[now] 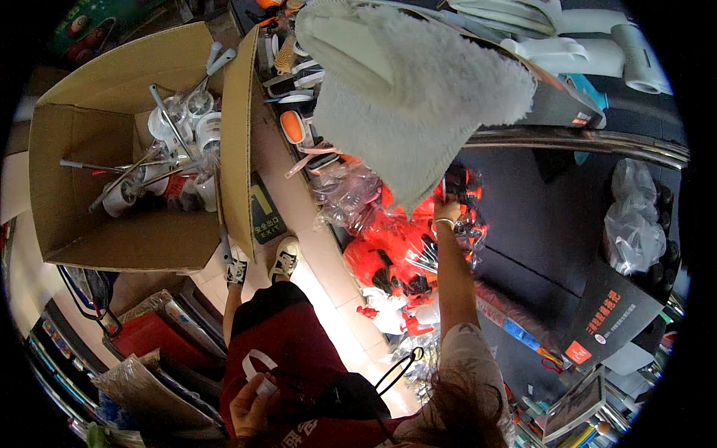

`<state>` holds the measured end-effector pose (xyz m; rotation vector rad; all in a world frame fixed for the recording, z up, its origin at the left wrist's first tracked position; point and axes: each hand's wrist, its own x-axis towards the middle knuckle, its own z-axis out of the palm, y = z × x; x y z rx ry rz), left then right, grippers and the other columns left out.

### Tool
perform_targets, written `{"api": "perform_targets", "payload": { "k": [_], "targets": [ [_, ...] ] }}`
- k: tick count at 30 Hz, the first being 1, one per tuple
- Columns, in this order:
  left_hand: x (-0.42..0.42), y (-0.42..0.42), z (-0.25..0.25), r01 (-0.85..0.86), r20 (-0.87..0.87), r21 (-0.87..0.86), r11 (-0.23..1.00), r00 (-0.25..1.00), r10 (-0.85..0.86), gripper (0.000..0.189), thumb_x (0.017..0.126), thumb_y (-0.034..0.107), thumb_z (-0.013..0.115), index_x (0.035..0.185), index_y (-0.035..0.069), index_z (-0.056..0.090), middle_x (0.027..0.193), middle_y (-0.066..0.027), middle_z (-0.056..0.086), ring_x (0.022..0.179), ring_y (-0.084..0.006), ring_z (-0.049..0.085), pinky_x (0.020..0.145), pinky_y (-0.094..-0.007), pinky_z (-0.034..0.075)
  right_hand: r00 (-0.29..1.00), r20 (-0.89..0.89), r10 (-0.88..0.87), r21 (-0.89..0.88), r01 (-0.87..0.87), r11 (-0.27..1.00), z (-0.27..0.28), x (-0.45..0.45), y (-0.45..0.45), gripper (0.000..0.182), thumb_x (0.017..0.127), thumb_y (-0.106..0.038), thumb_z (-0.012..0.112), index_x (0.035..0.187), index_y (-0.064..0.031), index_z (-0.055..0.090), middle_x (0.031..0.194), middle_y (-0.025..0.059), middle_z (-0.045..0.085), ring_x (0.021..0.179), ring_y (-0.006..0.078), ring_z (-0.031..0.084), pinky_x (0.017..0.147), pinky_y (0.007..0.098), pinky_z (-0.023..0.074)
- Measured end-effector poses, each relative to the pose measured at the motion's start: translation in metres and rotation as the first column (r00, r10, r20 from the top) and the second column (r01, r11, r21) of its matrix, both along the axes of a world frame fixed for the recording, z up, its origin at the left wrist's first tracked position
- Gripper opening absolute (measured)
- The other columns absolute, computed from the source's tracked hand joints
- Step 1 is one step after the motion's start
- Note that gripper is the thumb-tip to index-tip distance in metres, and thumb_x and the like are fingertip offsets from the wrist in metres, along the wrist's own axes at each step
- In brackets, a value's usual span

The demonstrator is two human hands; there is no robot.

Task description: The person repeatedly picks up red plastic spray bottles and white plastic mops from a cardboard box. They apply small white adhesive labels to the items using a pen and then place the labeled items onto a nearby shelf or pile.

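Observation:
My left hand [251,407] is in front of the dark red apron [291,341], its fingers pinching a curled white strip [259,363], perhaps a label roll. My right arm reaches out to the shelf, where my right hand [447,210] is among red spray bottles [367,260] with black and orange-red trigger heads. Clear plastic film covers some of these bottles. The fingers of this hand are partly hidden, so a grip cannot be made out. Just beyond it hang grey fluffy mop pads [392,123]. White spray bottles [386,313] with red triggers stand nearer to me.
An open cardboard box [134,241] at the left holds white plastic-wrapped toilet brush sets with metal handles. A metal rail [577,144] crosses the shelf. Brushes [292,126] line its left edge. A dark printed carton [610,319] stands at the right. Flat packs [162,336] lean at lower left.

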<state>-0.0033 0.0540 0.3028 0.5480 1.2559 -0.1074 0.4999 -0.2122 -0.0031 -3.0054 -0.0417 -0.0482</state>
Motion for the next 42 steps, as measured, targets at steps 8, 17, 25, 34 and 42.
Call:
{"api": "perform_targets", "payload": {
  "k": [8, 17, 25, 34, 42],
  "targets": [
    [0.009, -0.012, -0.003, -0.102, 0.017, -0.011, 0.995, 0.995, 0.102, 0.039, 0.089, 0.009, 0.050, 0.127, -0.001, 0.044, 0.116, -0.0105, 0.055, 0.101, -0.0156, 0.055, 0.088, -0.0266, 0.043, 1.000, -0.012, -0.015, -0.011, 0.014, 1.000, -0.002, 0.003, 0.000, 0.041, 0.055, -0.037, 0.081, 0.073, -0.0066, 0.061, 0.068, 0.0127, 0.063, 0.066, 0.0343, 0.062, 0.057, 0.0420, 0.0471],
    [0.017, 0.015, 0.010, -0.048, -0.123, -0.082, 0.996, 0.992, 0.038, 0.041, 0.082, 0.010, 0.057, 0.118, -0.005, 0.048, 0.113, -0.0157, 0.055, 0.102, -0.0222, 0.054, 0.090, -0.0321, 0.043, 0.998, -0.061, 0.021, 0.313, -0.001, 0.950, 0.005, -0.010, -0.047, 0.031, 0.079, -0.032, 0.057, 0.074, -0.0011, 0.058, 0.071, 0.0099, 0.060, 0.059, 0.0241, 0.055, 0.055, 0.0382, 0.0448],
    [-0.022, 0.063, 0.024, -0.241, 0.139, -0.063, 0.969, 0.959, 0.247, 0.028, 0.087, 0.004, 0.049, 0.115, 0.002, 0.052, 0.110, -0.0084, 0.057, 0.100, -0.0142, 0.055, 0.084, -0.0260, 0.044, 0.718, -0.417, 0.557, 0.745, -0.081, 0.662, 0.171, -0.179, 0.147, 0.032, 0.092, -0.027, 0.042, 0.089, -0.0014, 0.061, 0.059, -0.0026, 0.046, 0.055, 0.0080, 0.043, 0.051, 0.0235, 0.0350],
    [-0.083, 0.187, -0.014, -0.345, 0.192, -0.041, 0.938, 0.919, 0.346, 0.022, 0.087, 0.005, 0.049, 0.108, 0.001, 0.054, 0.105, -0.0074, 0.059, 0.096, -0.0142, 0.055, 0.082, -0.0264, 0.045, 0.173, -0.479, 0.861, 0.733, -0.460, 0.500, 0.194, -0.281, 0.461, 0.017, 0.087, -0.009, 0.047, 0.096, 0.0006, 0.058, 0.070, 0.0090, 0.058, 0.064, 0.0166, 0.053, 0.062, 0.0275, 0.0423],
    [-0.154, 0.272, -0.054, -0.498, -0.110, 0.102, 0.861, 0.854, 0.508, 0.012, 0.086, 0.004, 0.049, 0.096, 0.001, 0.054, 0.094, -0.0096, 0.060, 0.085, -0.0155, 0.057, 0.077, -0.0274, 0.045, -0.117, -0.579, 0.807, 0.576, -0.759, 0.303, -0.062, -0.348, 0.587, 0.021, 0.084, -0.012, 0.049, 0.100, -0.0030, 0.059, 0.088, 0.0200, 0.060, 0.082, 0.0356, 0.058, 0.070, 0.0400, 0.0445]
  ]
}}
